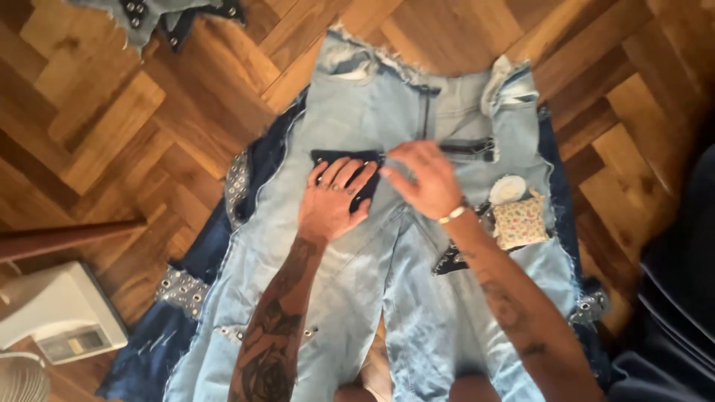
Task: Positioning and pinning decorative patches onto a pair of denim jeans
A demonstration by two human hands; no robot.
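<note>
Herringbone wooden flooring is lying under a spread of light blue denim, with darker blue denim showing along its edges. The person's left hand is pressing down flat, fingers stretched open, on a small dark fabric patch laid across the middle of the light denim; it is gripping nothing. The right hand is hovering just beside it, thumb and forefinger pinching together at the patch's right end, though what they are holding is too small to tell. A floral pincushion is sitting on the denim near the right wrist, touching a round white object. A white machine is standing at the lower left, well apart.
</note>
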